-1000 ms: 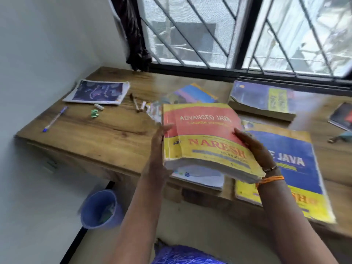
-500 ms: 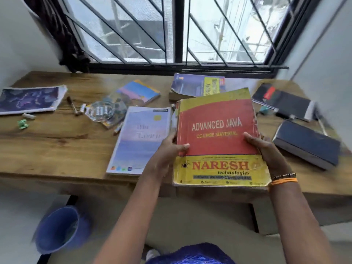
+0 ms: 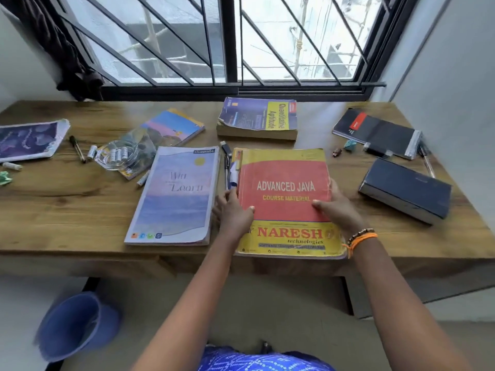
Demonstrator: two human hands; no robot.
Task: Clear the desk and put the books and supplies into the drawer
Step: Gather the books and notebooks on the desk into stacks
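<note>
Both hands, left (image 3: 233,210) and right (image 3: 338,208), grip the red-and-yellow Java book (image 3: 286,202) lying on the wooden desk (image 3: 67,204).

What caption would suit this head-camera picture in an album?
Both hands hold the red Advanced Java book flat on a cluttered wooden desk by a barred window.

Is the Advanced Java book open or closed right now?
Closed. The Advanced Java book lies flat on the desk, front cover up, with the left hand and right hand gripping its side edges.
</note>
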